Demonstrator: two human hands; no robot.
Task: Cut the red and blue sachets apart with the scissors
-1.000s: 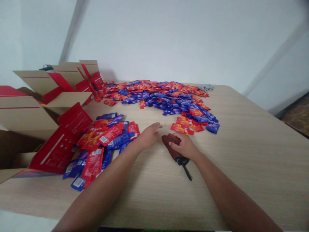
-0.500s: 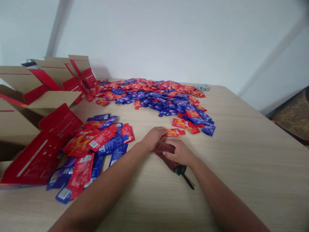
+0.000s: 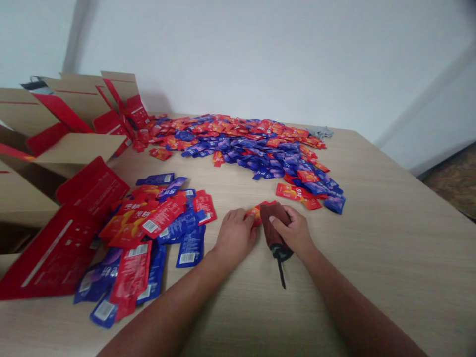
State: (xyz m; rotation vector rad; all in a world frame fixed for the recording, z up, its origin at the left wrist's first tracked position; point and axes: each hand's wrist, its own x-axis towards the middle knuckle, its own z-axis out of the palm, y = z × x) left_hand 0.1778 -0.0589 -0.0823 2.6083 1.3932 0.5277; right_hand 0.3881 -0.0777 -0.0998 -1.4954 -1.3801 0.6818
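Observation:
My right hand [image 3: 297,232] is closed around a dark maroon folded umbrella [image 3: 273,225] with a black end. A thin black strap hangs from that end towards me. Just left of it, my left hand [image 3: 238,230] rests low over the table with fingers bent, gripping the near edge of a red-orange sachet [image 3: 256,212]. The umbrella's far end covers part of this sachet. The undersides of the left fingers are hidden.
A loose pile of red and blue sachets [image 3: 139,218] lies to the left, beside open red-and-brown cardboard boxes [image 3: 70,248]. A long heap of sachets [image 3: 241,148] stretches along the back near the wall. Grey cloth [image 3: 322,133] lies at the far right end of the heap.
My right hand has turned the umbrella more upright and moved it slightly right, away from my left hand. My left hand has let go of the umbrella. The view has shifted a little.

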